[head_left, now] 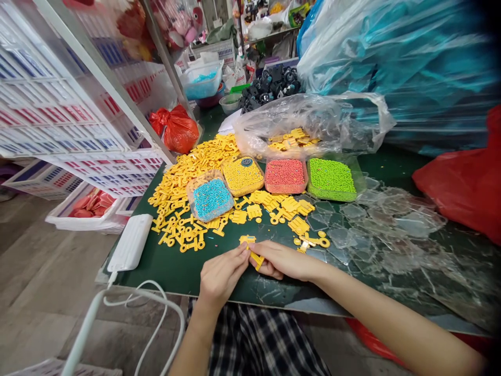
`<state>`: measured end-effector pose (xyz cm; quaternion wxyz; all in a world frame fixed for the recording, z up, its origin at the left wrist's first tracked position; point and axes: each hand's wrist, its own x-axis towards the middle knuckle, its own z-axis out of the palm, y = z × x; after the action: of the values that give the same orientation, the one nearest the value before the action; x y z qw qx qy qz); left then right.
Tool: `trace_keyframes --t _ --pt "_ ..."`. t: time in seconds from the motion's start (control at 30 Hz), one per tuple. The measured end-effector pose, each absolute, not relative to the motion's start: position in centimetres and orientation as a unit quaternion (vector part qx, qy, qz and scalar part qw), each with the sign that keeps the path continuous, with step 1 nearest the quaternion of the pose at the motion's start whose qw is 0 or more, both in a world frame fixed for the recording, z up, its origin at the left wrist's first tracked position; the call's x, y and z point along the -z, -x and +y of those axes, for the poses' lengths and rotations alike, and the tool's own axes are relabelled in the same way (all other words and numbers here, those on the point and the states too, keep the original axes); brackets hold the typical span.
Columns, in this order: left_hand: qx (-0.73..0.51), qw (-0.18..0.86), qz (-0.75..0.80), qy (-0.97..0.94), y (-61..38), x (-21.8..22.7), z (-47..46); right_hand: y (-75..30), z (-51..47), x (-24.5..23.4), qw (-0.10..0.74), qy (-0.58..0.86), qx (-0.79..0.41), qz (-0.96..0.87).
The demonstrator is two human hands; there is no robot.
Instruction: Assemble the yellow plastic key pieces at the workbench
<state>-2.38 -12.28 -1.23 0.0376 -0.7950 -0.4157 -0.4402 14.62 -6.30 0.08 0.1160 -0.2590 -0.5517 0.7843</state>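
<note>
Both hands meet at the table's front edge around a small yellow plastic piece (257,260). My left hand (219,272) pinches it from the left, fingertips pressed together. From the other side, my right hand (282,259) grips it with closed fingers; part of the piece is hidden. A yellow end with a bluish patch sticks up above the fingertips. Beyond the hands lie flat yellow pieces (299,225) and yellow ring-ended pieces (188,237). Trays of blue beads (212,199), yellow beads (242,176), red beads (285,175) and green beads (331,176) stand in a row behind them.
Clear plastic pieces (395,224) cover the table's right side. A white power bank (131,243) with a cable sits at the left edge. Behind the trays are an open plastic bag (352,122) and black parts (274,83). Baskets (129,172) stand left; a big blue-filled bag (399,73) stands right.
</note>
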Motion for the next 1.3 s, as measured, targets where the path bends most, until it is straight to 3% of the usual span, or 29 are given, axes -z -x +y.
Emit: trace_keyframes --t 0.33,0.67,0.77,0.87,1.0,1.13,1.23,1.3 --pt "0.476 0.072 -0.484 0.731 2.0 1.6 -12.2 -14.6 -6.7 -0.4 0.114 0.258 -0.812 -0.511" --pt "0.555 -0.144 -0.651 0.498 3.8 0.8 -11.4 -14.6 -6.5 -1.1 0.12 0.282 -0.795 -0.523" --pt "0.532 -0.134 -0.705 0.45 6.9 0.8 -10.5 -14.8 -6.2 -1.3 0.194 0.312 -0.705 -0.606" --pt "0.468 -0.091 -0.739 0.477 9.4 0.8 -9.9 -14.9 -6.1 -1.3 0.261 0.358 -0.522 -0.729" --pt "0.478 -0.047 -0.727 0.491 9.1 0.4 -10.0 -14.8 -6.1 -1.0 0.244 0.381 -0.239 -0.859" --pt "0.548 -0.205 -0.65 0.485 5.3 0.0 -10.5 -14.2 -6.1 -0.3 0.214 0.356 -0.111 -0.903" --pt "0.535 -0.346 -0.593 0.492 2.7 0.1 -10.6 -13.7 -6.1 0.2 0.198 0.35 -0.08 -0.912" --pt "0.532 -0.386 -0.583 0.478 2.1 0.4 -10.4 -13.5 -6.2 0.3 0.189 0.356 -0.074 -0.912"
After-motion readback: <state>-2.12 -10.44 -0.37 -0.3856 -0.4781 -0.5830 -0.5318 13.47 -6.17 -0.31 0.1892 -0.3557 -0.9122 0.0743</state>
